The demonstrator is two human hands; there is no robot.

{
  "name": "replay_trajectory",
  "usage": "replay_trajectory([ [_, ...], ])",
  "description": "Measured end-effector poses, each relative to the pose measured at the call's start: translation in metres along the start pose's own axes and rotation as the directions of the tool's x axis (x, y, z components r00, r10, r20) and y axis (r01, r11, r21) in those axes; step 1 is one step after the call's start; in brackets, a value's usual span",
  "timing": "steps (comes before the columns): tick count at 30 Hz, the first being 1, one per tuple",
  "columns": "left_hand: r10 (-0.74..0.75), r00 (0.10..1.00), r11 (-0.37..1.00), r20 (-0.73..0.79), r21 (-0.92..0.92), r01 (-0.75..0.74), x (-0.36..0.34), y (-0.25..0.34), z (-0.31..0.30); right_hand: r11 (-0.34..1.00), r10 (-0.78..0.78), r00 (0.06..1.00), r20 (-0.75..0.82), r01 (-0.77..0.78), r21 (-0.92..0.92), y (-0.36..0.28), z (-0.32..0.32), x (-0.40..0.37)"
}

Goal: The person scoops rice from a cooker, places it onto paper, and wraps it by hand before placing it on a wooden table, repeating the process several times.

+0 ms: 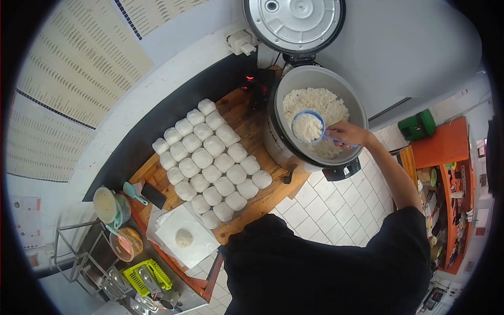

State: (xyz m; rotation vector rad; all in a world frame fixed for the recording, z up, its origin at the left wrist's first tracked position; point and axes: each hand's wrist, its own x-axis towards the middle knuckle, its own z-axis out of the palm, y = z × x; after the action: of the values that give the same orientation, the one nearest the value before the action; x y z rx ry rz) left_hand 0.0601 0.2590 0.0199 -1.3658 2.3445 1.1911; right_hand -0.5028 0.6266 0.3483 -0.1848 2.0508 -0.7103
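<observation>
My right hand [344, 134] is closed around the handle of a blue scoop [321, 125] with a round bowl. White cooked rice fills the scoop's bowl. It is held over a large rice cooker [361, 107], whose grey inner pot contains more rice [315, 95]. The cooker's silver lid [296, 21] stands raised at the back. My left hand is out of view. Several white rounded bundles [202, 157] sit close together in rows on the wooden table. Nearer my body, a small mound of rice [184, 238] lies on a stack of white paper sheets [170, 226].
A dark phone-like slab [153, 195] and a teal spoon [134, 193] lie at the table's left end. Beyond are a lidded pot [106, 205], a bowl of brownish food [135, 240] and a yellow-green rack [157, 273]. An orange shelf [446, 142] stands at right.
</observation>
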Motion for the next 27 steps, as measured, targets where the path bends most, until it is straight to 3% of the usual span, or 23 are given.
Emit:
replay_trajectory([
  [3,-0.043,0.999,0.999,0.020,-0.008,0.043,-0.011,-0.027,0.016,0.999,-0.033,0.999,0.026,0.032,0.040,0.013,-0.001,0.028],
  [5,-0.064,0.998,0.998,0.013,-0.017,0.065,-0.026,-0.051,0.028,0.927,-0.254,0.966,-0.049,0.228,-0.299,0.049,0.000,0.077],
  [6,-0.074,0.997,0.997,0.006,-0.028,0.074,-0.037,-0.067,0.035,0.825,-0.379,0.925,-0.031,0.323,-0.463,0.060,-0.005,0.098],
  [8,-0.096,0.995,0.994,-0.021,-0.056,0.095,-0.068,-0.109,0.058,0.693,-0.364,0.924,-0.118,0.184,-0.697,0.062,-0.007,0.118],
  [9,-0.099,0.994,0.993,-0.040,-0.074,0.096,-0.082,-0.133,0.071,0.504,-0.764,0.587,-0.267,0.284,-0.815,0.066,0.002,0.124],
  [10,-0.107,0.992,0.991,-0.064,-0.090,0.101,-0.096,-0.154,0.086,0.344,-0.775,0.593,-0.218,0.106,-0.933,0.059,-0.010,0.131],
  [11,-0.117,0.989,0.988,-0.086,-0.113,0.107,-0.111,-0.172,0.101,0.484,-0.812,0.462,-0.356,0.194,-0.853,0.006,0.013,0.106],
  [12,-0.182,0.981,0.981,-0.060,0.055,0.186,-0.121,-0.065,0.042,0.612,-0.784,0.353,-0.511,0.295,-0.734,-0.044,0.051,0.076],
  [14,-0.203,0.969,0.977,-0.143,-0.094,0.191,-0.138,-0.106,0.070,0.670,-0.741,0.431,-0.516,0.538,-0.512,-0.091,0.126,0.062],
  [15,-0.189,0.966,0.974,-0.175,-0.156,0.162,-0.140,-0.128,0.074,0.606,-0.787,0.451,-0.420,0.692,-0.392,-0.098,0.171,0.071],
  [16,-0.179,0.967,0.970,-0.183,-0.199,0.142,-0.146,-0.141,0.073,0.508,-0.850,0.481,-0.217,0.637,-0.580,-0.113,0.222,0.072],
  [17,-0.160,0.969,0.964,-0.190,-0.242,0.112,-0.146,-0.154,0.072,0.521,-0.847,0.461,-0.263,0.817,-0.246,-0.101,0.280,0.110],
  [18,-0.136,0.972,0.956,-0.193,-0.284,0.077,-0.143,-0.165,0.069,0.550,-0.817,0.539,-0.204,0.835,0.005,-0.094,0.349,0.145],
  [19,-0.112,0.974,0.943,-0.195,-0.330,0.043,-0.140,-0.176,0.068,0.510,-0.827,0.519,-0.215,0.854,0.097,-0.115,0.413,0.147],
  [20,-0.090,0.976,0.926,-0.197,-0.377,0.010,-0.137,-0.185,0.065,0.591,-0.785,0.592,-0.182,0.804,0.064,-0.121,0.467,0.167],
  [21,-0.075,0.977,0.905,-0.198,-0.425,-0.017,-0.137,-0.194,0.063,0.518,-0.854,0.505,-0.127,0.848,-0.114,-0.124,0.509,0.187],
  [23,-0.224,0.966,0.841,-0.126,-0.527,0.126,-0.131,-0.191,0.035,0.451,-0.892,0.412,-0.188,0.846,-0.284,-0.137,0.571,0.208],
  [24,-0.297,0.951,0.798,-0.085,-0.570,0.198,-0.130,-0.193,0.018,0.451,-0.886,0.452,-0.101,0.791,-0.414,-0.138,0.590,0.222],
  [27,-0.258,0.948,0.827,-0.184,-0.550,0.118,-0.125,-0.204,-0.024,0.460,-0.852,0.492,-0.181,0.536,-0.707,-0.139,0.625,0.227],
])
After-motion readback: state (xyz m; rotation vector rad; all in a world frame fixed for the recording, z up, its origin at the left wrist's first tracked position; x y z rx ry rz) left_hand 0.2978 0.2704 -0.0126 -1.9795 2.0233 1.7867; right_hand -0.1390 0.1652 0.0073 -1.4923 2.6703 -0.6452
